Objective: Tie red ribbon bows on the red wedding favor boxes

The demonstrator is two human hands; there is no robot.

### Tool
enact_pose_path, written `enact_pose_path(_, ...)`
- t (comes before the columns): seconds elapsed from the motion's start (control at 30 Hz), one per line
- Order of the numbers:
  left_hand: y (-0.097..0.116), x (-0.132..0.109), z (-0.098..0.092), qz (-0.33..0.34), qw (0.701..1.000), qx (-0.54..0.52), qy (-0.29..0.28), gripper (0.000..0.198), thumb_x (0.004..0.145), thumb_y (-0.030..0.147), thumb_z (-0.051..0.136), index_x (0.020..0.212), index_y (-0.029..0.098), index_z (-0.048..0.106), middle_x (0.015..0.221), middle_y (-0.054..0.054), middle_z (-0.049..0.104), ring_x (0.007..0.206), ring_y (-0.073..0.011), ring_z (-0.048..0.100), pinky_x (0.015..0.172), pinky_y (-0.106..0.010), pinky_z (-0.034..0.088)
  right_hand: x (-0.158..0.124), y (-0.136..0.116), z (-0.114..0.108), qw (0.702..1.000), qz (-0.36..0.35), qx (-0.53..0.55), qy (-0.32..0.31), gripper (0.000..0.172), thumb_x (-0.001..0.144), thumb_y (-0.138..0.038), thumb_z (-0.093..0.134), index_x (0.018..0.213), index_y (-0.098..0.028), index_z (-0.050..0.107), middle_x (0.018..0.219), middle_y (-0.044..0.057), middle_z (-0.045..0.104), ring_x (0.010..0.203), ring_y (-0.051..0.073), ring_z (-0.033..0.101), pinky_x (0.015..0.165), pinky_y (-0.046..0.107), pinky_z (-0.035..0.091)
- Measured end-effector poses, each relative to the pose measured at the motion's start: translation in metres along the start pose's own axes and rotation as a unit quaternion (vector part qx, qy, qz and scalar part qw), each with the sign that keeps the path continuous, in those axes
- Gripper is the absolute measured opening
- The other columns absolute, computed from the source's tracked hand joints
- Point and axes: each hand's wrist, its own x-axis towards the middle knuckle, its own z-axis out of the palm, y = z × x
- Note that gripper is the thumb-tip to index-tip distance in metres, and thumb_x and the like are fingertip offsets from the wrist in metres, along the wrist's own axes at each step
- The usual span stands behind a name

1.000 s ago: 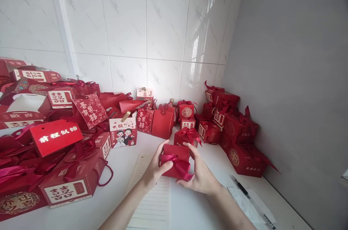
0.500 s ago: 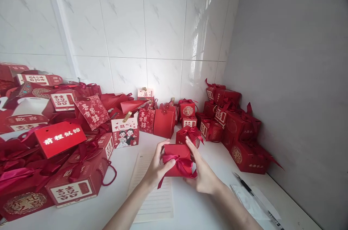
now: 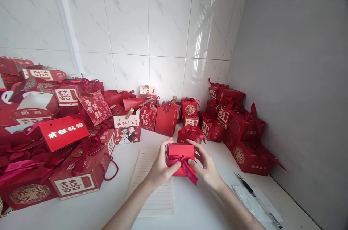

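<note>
A small red gift box (image 3: 181,149) with a dark pink satin ribbon (image 3: 187,170) across its front is held between both hands. My left hand (image 3: 162,166) grips its left side, the thumb pressing on the ribbon. On the opposite side my right hand (image 3: 208,168) is closed round the box, its thumb also on the ribbon near the middle. Just behind it stands another red box with a bow (image 3: 187,134). Below and to the left, a lined notepad (image 3: 152,186) lies partly under my left forearm.
Many red boxes and bags (image 3: 78,172) are heaped on the left. Stacked ribboned boxes (image 3: 248,155) stand against the grey wall at the right. A black pen (image 3: 246,184) rests across white paper or plastic packets (image 3: 252,204). Upright red bags (image 3: 165,119) line the tiled wall.
My right thumb has come round to the front of the box and onto the ribbon. The ribbon end that hung at the left now hangs at the right. The view has shifted slightly.
</note>
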Motion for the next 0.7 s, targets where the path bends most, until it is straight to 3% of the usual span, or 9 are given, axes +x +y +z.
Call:
enact_pose_path(0.17, 0.000, -0.001, 0.000, -0.013, 0.999, -0.023, -0.018, 0.055, 0.074, 0.027, 0.064, 0.120, 0.026, 0.034, 0.138, -0.009, 0.033, 0.119, -0.0251, 0.047, 0.100, -0.038, 0.037, 0.001, 0.001, 0.002, 0.999, 0.013, -0.043, 0.023, 0.038, 0.085, -0.036, 0.053, 0.120, -0.022, 0.050, 0.114, 0.007, 0.061, 0.101, 0.021, 0.060, 0.092, 0.039, 0.048)
enact_pose_path(0.47, 0.000, 0.003, 0.007, -0.018, 0.999, 0.016, 0.043, 0.048, 0.071, 0.028, 0.067, 0.110, 0.024, 0.040, 0.132, -0.009, 0.041, 0.117, -0.0244, 0.048, 0.100, -0.037, 0.037, 0.003, 0.001, 0.005, 0.997, 0.039, -0.040, 0.056, 0.035, 0.085, -0.043, 0.052, 0.113, -0.022, 0.053, 0.116, 0.009, 0.060, 0.099, 0.022, 0.061, 0.089, 0.040, 0.050)
enact_pose_path(0.53, 0.001, 0.004, 0.007, -0.029, 0.998, -0.001, 0.055, 0.049, 0.070, 0.029, 0.067, 0.110, 0.024, 0.040, 0.125, -0.007, 0.048, 0.110, -0.0232, 0.054, 0.095, -0.036, 0.041, 0.002, 0.001, 0.002, 0.999, 0.034, -0.012, 0.021, 0.047, 0.080, -0.044, 0.059, 0.120, -0.023, 0.048, 0.123, 0.010, 0.055, 0.107, 0.024, 0.057, 0.095, 0.041, 0.046)
enact_pose_path(0.63, 0.002, 0.007, 0.002, -0.062, 0.996, -0.057, 0.044, 0.051, 0.071, 0.033, 0.067, 0.113, 0.024, 0.040, 0.110, -0.005, 0.059, 0.098, -0.0226, 0.061, 0.088, -0.036, 0.046, 0.000, 0.002, -0.003, 0.995, 0.020, -0.046, -0.084, 0.100, 0.058, -0.035, 0.079, 0.139, -0.024, 0.022, 0.141, 0.012, 0.035, 0.127, 0.028, 0.038, 0.105, 0.045, 0.035)
enact_pose_path(0.7, 0.000, 0.007, -0.002, -0.068, 0.991, -0.109, 0.036, 0.052, 0.072, 0.040, 0.064, 0.116, 0.023, 0.043, 0.113, -0.007, 0.060, 0.104, -0.0251, 0.058, 0.089, -0.037, 0.046, -0.001, 0.004, -0.006, 0.988, 0.011, -0.104, -0.117, 0.112, 0.054, -0.023, 0.080, 0.143, -0.026, 0.010, 0.143, 0.012, 0.031, 0.129, 0.028, 0.035, 0.105, 0.046, 0.033)
